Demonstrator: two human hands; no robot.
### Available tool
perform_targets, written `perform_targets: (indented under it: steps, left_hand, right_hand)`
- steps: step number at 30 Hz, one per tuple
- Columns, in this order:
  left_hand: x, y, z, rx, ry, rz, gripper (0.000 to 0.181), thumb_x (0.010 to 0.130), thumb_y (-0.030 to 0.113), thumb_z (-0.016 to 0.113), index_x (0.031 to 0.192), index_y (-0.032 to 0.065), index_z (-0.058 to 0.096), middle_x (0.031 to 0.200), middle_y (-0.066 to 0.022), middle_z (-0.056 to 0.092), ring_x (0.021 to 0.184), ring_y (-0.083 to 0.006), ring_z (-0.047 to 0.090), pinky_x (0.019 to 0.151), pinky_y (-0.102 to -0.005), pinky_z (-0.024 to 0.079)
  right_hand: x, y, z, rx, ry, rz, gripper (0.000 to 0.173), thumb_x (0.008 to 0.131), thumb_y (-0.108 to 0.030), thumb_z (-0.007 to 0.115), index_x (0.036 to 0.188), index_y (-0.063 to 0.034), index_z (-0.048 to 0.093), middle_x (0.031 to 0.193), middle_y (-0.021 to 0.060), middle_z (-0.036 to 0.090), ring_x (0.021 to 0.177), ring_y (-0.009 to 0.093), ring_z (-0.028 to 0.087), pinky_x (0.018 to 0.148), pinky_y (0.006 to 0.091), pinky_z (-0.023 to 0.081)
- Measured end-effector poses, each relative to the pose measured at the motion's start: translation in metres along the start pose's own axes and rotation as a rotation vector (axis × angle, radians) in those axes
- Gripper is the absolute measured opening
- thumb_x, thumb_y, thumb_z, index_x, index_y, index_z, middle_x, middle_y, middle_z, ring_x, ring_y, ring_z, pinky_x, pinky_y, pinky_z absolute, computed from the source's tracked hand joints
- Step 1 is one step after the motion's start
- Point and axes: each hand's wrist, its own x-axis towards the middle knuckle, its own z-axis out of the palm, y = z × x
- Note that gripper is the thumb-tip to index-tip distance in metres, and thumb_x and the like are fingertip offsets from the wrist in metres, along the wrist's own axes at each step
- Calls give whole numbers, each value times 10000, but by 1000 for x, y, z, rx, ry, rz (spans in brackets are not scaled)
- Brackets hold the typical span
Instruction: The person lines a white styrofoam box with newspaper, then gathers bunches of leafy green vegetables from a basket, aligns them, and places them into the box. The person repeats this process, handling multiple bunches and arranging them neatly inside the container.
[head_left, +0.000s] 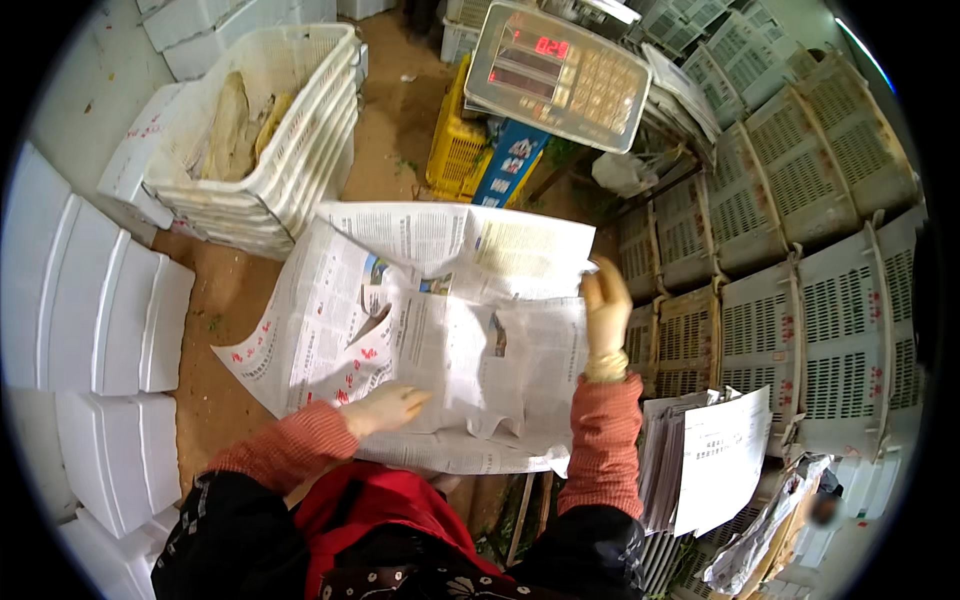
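Observation:
Sheets of newspaper (427, 360) lie spread and overlapping in front of me, creased, with their edges hanging out over the sides. Red handwritten-looking marks and small printed photos show on them. My left hand (386, 409), in a pale thin glove, is over the lower left part of the paper with its fingers stretched to the right and nothing in them. At the right edge of the sheets, my right hand (606, 307), gloved as well, has its fingers bent around the paper's margin. What supports the paper is mostly hidden beneath it.
Beyond the paper stands an electronic scale display (559, 75) on a blue post (511, 161), beside a yellow plastic crate (456, 142). Nested white plastic baskets (315, 150) stand at upper left, white foam boxes (124, 300) at left. Slatted crates (757, 337) and stacked paper sheets (721, 461) line the right.

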Motion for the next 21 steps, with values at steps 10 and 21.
perform_targets:
  steps: [10,21]
  left_hand:
    - [-140,50,-56,-442,239,-406,307,873,126,510,1145,14,598,1063,-180,647,968,-317,633,851,-350,495]
    - [-127,50,-94,-307,317,-246,284,862,99,540,1128,22,604,1058,-173,647,987,-296,627,841,-345,502]
  right_hand:
    - [166,-87,14,-627,201,-401,539,855,-276,622,1341,-128,445,1244,208,511,1098,395,519,903,435,440]
    - [154,-113,5,-686,245,-313,442,790,-268,643,1183,-74,579,1011,186,607,945,347,589,790,418,477]
